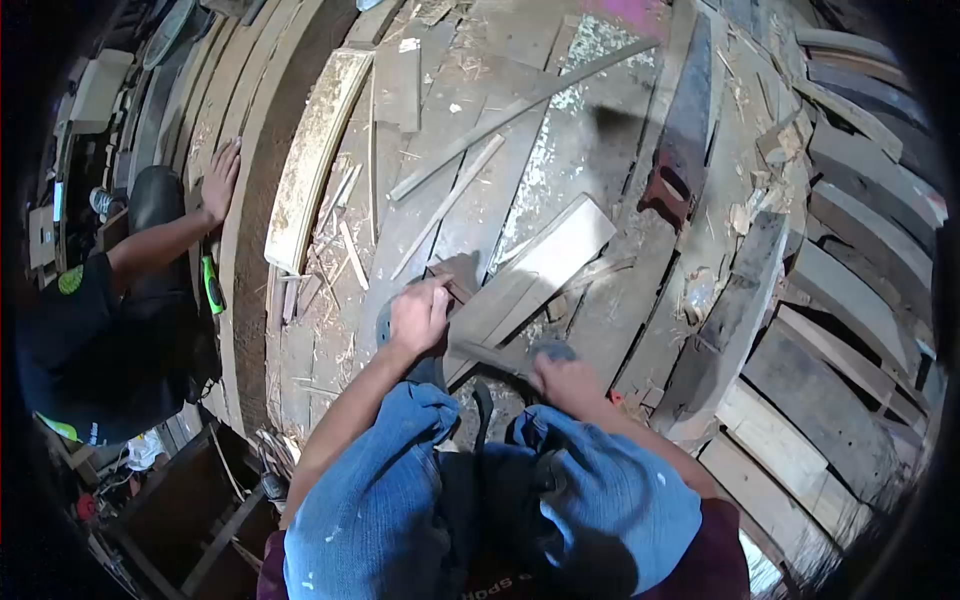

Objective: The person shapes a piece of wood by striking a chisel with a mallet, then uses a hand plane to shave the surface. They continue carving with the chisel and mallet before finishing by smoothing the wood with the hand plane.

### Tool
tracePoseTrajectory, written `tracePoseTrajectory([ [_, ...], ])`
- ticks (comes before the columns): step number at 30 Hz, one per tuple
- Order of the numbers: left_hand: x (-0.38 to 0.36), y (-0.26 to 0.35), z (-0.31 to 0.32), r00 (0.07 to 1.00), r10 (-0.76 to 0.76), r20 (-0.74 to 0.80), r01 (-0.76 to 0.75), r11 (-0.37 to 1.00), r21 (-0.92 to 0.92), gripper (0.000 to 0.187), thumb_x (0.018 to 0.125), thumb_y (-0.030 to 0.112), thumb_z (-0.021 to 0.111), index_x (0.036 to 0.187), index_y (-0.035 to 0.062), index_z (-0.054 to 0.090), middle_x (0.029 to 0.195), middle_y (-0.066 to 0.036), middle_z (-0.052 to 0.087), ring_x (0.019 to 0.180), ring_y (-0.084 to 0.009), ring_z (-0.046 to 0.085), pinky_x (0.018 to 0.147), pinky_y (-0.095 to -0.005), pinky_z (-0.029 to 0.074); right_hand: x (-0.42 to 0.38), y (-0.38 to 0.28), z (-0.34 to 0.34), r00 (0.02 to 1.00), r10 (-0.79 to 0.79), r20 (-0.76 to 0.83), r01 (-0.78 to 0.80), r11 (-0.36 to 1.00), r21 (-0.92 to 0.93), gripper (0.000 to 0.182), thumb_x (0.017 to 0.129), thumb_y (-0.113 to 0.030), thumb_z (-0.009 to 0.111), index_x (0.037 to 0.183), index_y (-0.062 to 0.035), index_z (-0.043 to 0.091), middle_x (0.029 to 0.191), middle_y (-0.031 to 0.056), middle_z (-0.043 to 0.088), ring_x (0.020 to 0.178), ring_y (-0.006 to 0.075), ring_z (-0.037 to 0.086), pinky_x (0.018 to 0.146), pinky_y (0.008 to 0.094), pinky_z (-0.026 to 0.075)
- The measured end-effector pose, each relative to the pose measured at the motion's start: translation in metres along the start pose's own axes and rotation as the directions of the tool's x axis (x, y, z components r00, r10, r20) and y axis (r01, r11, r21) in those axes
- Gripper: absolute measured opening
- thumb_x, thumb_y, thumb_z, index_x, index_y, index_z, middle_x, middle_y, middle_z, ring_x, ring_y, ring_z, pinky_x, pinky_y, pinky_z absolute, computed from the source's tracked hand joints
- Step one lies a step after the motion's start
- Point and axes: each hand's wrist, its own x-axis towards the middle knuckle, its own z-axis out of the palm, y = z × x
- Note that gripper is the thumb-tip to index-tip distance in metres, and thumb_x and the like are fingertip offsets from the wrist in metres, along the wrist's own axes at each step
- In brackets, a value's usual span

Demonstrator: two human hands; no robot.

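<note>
My left hand is closed, with its fingers curled at a small brown wooden piece, partly hidden behind them. A thick wooden block lies tilted on the plank floor just right of that hand, its near end close to my fingers. My right hand is closed around a narrow greyish bar-like tool, which points left below the block. The tool is blurred, so its exact kind cannot be told. Dark footwear shows beside each hand.
A handsaw with a reddish handle lies at the upper right. Long wood strips, a pale board and shavings cover the planks. Curved timbers are stacked right. At left, another person's hand rests on a thick beam near a green-handled tool.
</note>
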Motion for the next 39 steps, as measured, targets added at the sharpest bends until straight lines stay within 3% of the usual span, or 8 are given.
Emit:
tracePoseTrajectory([
  [11, -0.004, -0.003, 0.003, 1.000, -0.021, 0.014, 0.021, 1.000, -0.023, 0.037, 0.099, 0.026, 0.041, 0.113, 0.0035, 0.067, 0.104, -0.021, 0.069, 0.096, -0.0390, 0.066, 0.086, -0.0466, 0.051, 0.035, 0.001, -0.032, 0.926, 0.373, -0.054, -0.365, 0.923, 0.119, 0.041, 0.090, -0.043, 0.063, 0.094, -0.0035, 0.057, 0.072, 0.0237, 0.065, 0.064, 0.0429, 0.064, 0.059, 0.0544, 0.050],
  [15, -0.002, -0.003, 0.004, 0.998, -0.066, 0.013, 0.066, 0.994, -0.082, 0.036, 0.100, 0.025, 0.043, 0.112, 0.0027, 0.067, 0.102, -0.022, 0.069, 0.095, -0.0389, 0.066, 0.087, -0.0469, 0.051, -0.012, -0.005, 0.006, 0.995, -0.090, 0.032, 0.091, 0.994, -0.058, 0.043, 0.093, -0.046, 0.057, 0.099, -0.0041, 0.057, 0.067, 0.0214, 0.063, 0.058, 0.0435, 0.062, 0.051, 0.0554, 0.046],
  [19, -0.002, -0.005, 0.003, 0.998, -0.042, 0.038, 0.045, 0.996, -0.083, 0.036, 0.100, 0.026, 0.042, 0.115, 0.0042, 0.067, 0.102, -0.021, 0.070, 0.095, -0.0381, 0.067, 0.088, -0.0462, 0.051, 0.028, 0.008, -0.016, 0.921, 0.390, 0.006, -0.386, 0.908, 0.164, 0.044, 0.089, -0.044, 0.063, 0.106, -0.0043, 0.058, 0.073, 0.0230, 0.066, 0.066, 0.0435, 0.065, 0.060, 0.0558, 0.050],
  [22, -0.003, -0.004, 0.003, 1.000, -0.009, 0.001, 0.009, 1.000, -0.022, 0.035, 0.100, 0.024, 0.041, 0.114, 0.0047, 0.067, 0.102, -0.021, 0.069, 0.094, -0.0381, 0.066, 0.086, -0.0460, 0.051, -0.020, -0.003, 0.023, 0.990, -0.130, -0.055, 0.130, 0.991, 0.004, 0.038, 0.093, -0.040, 0.059, 0.101, -0.0034, 0.056, 0.072, 0.0256, 0.064, 0.066, 0.0446, 0.064, 0.059, 0.0571, 0.048],
  [26, -0.001, -0.001, -0.001, 0.999, -0.042, 0.034, 0.043, 0.999, -0.025, 0.036, 0.100, 0.026, 0.041, 0.114, 0.0047, 0.067, 0.102, -0.021, 0.069, 0.095, -0.0390, 0.066, 0.086, -0.0464, 0.051, 0.029, 0.023, -0.022, 0.921, 0.390, 0.015, -0.388, 0.910, 0.144, 0.041, 0.093, -0.044, 0.057, 0.100, -0.0031, 0.056, 0.072, 0.0241, 0.065, 0.070, 0.0464, 0.065, 0.066, 0.0565, 0.052],
  [30, -0.001, -0.001, 0.003, 1.000, -0.012, -0.005, 0.011, 1.000, -0.017, 0.035, 0.100, 0.025, 0.042, 0.111, 0.0036, 0.068, 0.101, -0.021, 0.069, 0.094, -0.0391, 0.066, 0.086, -0.0466, 0.051, -0.019, 0.005, 0.021, 0.994, -0.109, 0.007, 0.109, 0.994, -0.003, 0.038, 0.095, -0.039, 0.055, 0.101, -0.0014, 0.053, 0.070, 0.0245, 0.063, 0.064, 0.0454, 0.063, 0.056, 0.0556, 0.048],
  [34, -0.003, -0.005, 0.002, 0.999, -0.020, 0.025, 0.021, 0.999, -0.045, 0.035, 0.099, 0.025, 0.043, 0.110, 0.0036, 0.069, 0.101, -0.020, 0.070, 0.093, -0.0386, 0.066, 0.086, -0.0460, 0.051, 0.032, 0.020, -0.027, 0.884, 0.465, 0.032, -0.463, 0.867, 0.183, 0.038, 0.092, -0.039, 0.059, 0.105, -0.0039, 0.054, 0.074, 0.0250, 0.065, 0.071, 0.0464, 0.065, 0.063, 0.0571, 0.050],
  [39, 0.000, 0.000, 0.002, 0.999, -0.032, -0.025, 0.032, 0.999, -0.023, 0.035, 0.099, 0.024, 0.044, 0.109, 0.0020, 0.069, 0.101, -0.020, 0.070, 0.095, -0.0379, 0.066, 0.087, -0.0448, 0.051, -0.005, 0.000, -0.011, 0.983, 0.108, 0.146, -0.113, 0.993, 0.026, 0.034, 0.093, -0.035, 0.060, 0.102, -0.0028, 0.053, 0.071, 0.0234, 0.065, 0.070, 0.0430, 0.066, 0.062, 0.0548, 0.051],
])
